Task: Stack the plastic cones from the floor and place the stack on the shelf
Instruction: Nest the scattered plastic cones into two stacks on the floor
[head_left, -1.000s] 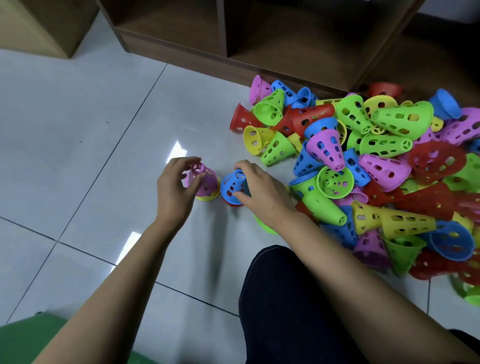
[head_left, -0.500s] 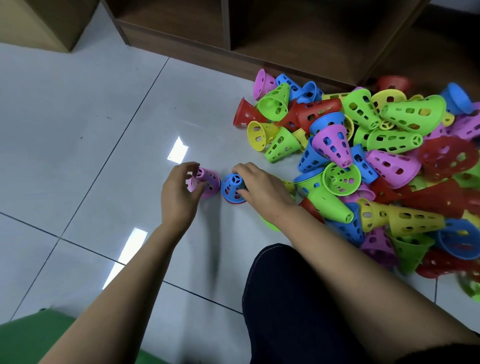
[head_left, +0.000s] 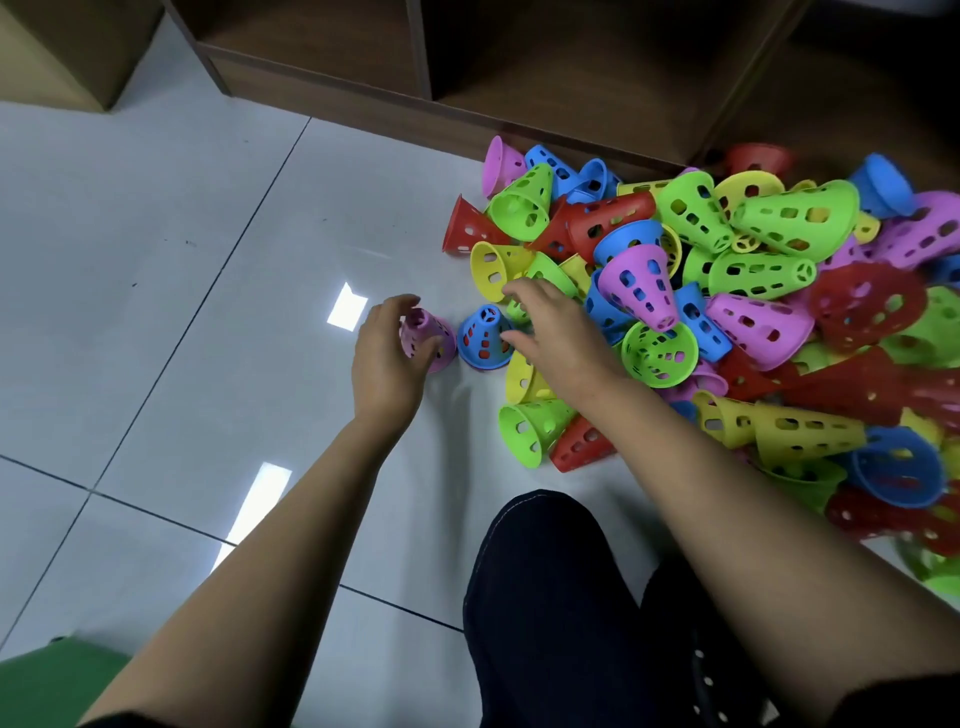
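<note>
The cones (head_left: 644, 291) look like smooth, perforated plastic. The floor tiles (head_left: 156, 270) are glossy and reflective, the shelf (head_left: 363, 98) matt wood, the trousers (head_left: 550, 613) dark denim.

- It looked like an indoor playroom or classroom.
- A pale tiled floor (head_left: 156, 270) ran under a low wooden shelf (head_left: 332, 83) of open cubbies.
- Bright toy cones (head_left: 743, 312) lay heaped; a green mat (head_left: 41, 686) edged one corner.

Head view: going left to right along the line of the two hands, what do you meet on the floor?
Light reflection on the tile → left hand → upright pink cone it holds → upright blue cone → right hand → green cone with its mouth facing the camera.
</note>
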